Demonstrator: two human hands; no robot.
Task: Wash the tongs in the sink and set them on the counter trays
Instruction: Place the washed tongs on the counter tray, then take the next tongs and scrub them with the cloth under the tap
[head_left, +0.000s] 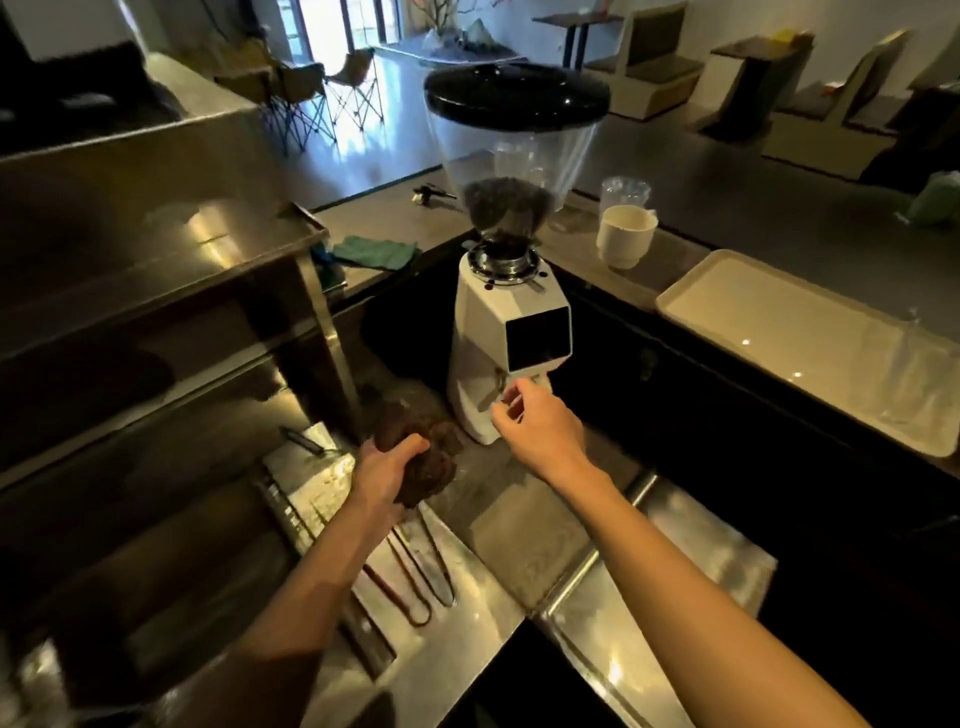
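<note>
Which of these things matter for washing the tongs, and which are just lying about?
For the job:
tongs, lying on the steel counter
cream tray
brown rag, probably, gripped by the left hand

Lying about:
coffee grinder, with the right hand near its base
white cup
plastic cup
green cloth

The grinder (511, 332) stood on the tabletop (519, 519); tongs (415, 577) lay before it leftward, a tray (779, 322) right, a cup (623, 234) behind.
</note>
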